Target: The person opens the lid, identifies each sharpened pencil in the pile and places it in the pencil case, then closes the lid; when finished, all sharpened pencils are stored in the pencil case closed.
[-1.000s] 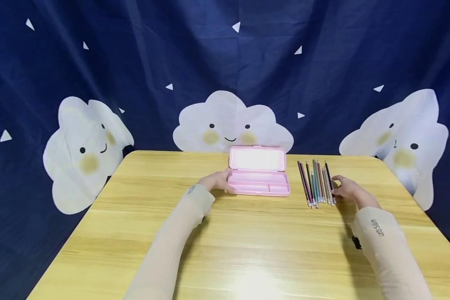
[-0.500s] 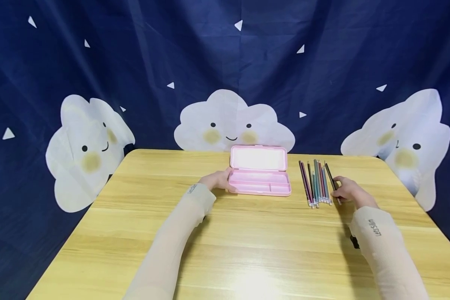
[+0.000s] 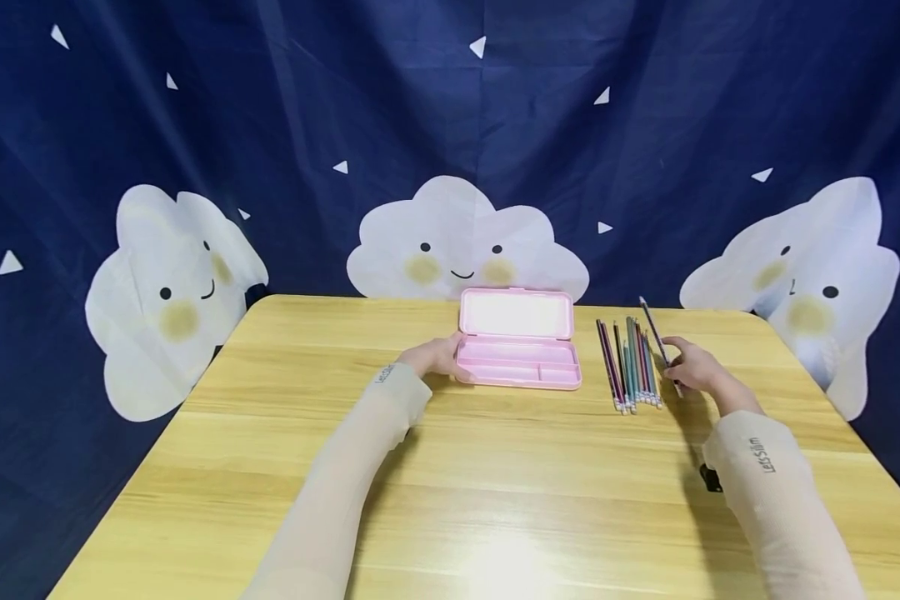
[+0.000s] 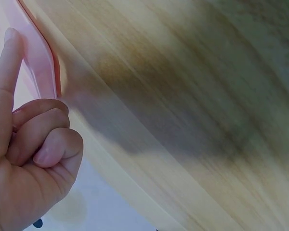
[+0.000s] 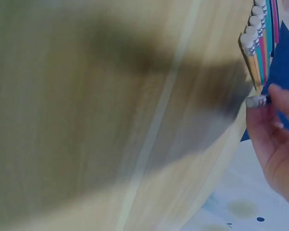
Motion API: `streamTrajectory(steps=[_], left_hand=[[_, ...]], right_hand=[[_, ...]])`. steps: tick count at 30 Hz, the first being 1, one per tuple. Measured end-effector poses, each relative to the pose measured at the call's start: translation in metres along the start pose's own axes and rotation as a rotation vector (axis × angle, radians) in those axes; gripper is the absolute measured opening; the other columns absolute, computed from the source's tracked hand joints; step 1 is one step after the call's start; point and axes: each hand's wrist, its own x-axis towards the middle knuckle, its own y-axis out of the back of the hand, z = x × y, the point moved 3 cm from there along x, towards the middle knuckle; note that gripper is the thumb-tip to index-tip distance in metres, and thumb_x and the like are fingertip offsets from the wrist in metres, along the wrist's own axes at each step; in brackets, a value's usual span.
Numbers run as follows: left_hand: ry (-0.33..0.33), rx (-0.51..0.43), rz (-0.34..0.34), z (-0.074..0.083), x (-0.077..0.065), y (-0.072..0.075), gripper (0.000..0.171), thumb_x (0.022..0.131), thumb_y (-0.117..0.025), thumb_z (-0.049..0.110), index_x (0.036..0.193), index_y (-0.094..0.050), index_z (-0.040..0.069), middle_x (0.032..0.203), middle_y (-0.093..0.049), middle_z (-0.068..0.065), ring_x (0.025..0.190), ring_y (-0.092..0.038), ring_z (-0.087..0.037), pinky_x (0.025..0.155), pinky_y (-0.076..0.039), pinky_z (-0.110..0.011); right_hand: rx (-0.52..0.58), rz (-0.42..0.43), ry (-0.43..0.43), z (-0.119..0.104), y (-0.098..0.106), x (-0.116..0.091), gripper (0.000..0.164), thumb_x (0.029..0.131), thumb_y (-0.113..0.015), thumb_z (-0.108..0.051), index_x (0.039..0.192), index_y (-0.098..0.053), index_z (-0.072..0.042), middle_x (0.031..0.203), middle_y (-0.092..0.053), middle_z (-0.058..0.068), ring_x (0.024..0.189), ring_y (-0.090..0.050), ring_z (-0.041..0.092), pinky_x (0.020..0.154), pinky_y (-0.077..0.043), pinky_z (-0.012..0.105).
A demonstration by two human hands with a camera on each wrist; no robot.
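A pink pencil case (image 3: 504, 353) lies with its lid (image 3: 517, 313) raised on the far part of the table; its compartments hold nothing visible. My left hand (image 3: 437, 358) holds the case by its left end. In the left wrist view one digit lies straight along the pink edge (image 4: 31, 36), while the other fingers are curled. Thumb and fingers of my right hand (image 3: 694, 368) pinch a dark pencil (image 3: 652, 323), tilted with its far tip raised. Its white eraser end (image 5: 256, 101) shows in the right wrist view. Left of that hand lie several pencils (image 3: 632, 367) side by side.
The wooden table (image 3: 450, 467) has its far edge near a dark blue curtain (image 3: 390, 92) with white clouds. The loose pencils lie between the case and my right hand, erasers toward me.
My right hand has drawn the rightmost pencil away from the row and lifted its far tip. The left hand stays on the pencil case.
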Motion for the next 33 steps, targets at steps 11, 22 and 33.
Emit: streamTrajectory(steps=[11, 22, 33], left_hand=[[-0.017, -0.007, 0.025, 0.003, -0.007, 0.002, 0.099, 0.075, -0.073, 0.037, 0.147, -0.01, 0.011, 0.142, -0.038, -0.014, 0.128, -0.034, -0.024, 0.111, -0.021, -0.034], [-0.101, 0.028, 0.09, 0.004, -0.002, -0.002, 0.093, 0.074, -0.076, 0.03, 0.144, -0.019, 0.008, 0.14, -0.039, -0.016, 0.125, -0.039, -0.024, 0.109, -0.026, -0.032], [-0.066, 0.008, 0.033, -0.008, 0.006, -0.003, 0.108, 0.07, -0.076, 0.041, 0.148, -0.004, 0.021, 0.145, -0.033, -0.012, 0.132, -0.031, -0.022, 0.112, -0.018, -0.034]], right_hand=[[0.031, -0.059, 0.219, -0.035, -0.017, 0.015, 0.052, 0.083, -0.05, 0.01, 0.131, -0.031, 0.016, 0.079, -0.044, 0.011, 0.055, -0.04, 0.01, 0.047, -0.04, 0.023], [-0.066, -0.169, 0.329, -0.073, -0.044, 0.038, 0.044, 0.082, -0.053, 0.01, 0.125, -0.045, 0.014, 0.078, -0.051, 0.009, 0.064, -0.041, 0.015, 0.061, -0.038, 0.027], [-0.239, -0.199, 0.381, -0.102, -0.066, 0.051, 0.045, 0.077, -0.052, 0.018, 0.121, -0.054, 0.008, 0.102, -0.058, 0.026, 0.088, -0.051, 0.03, 0.076, -0.045, 0.039]])
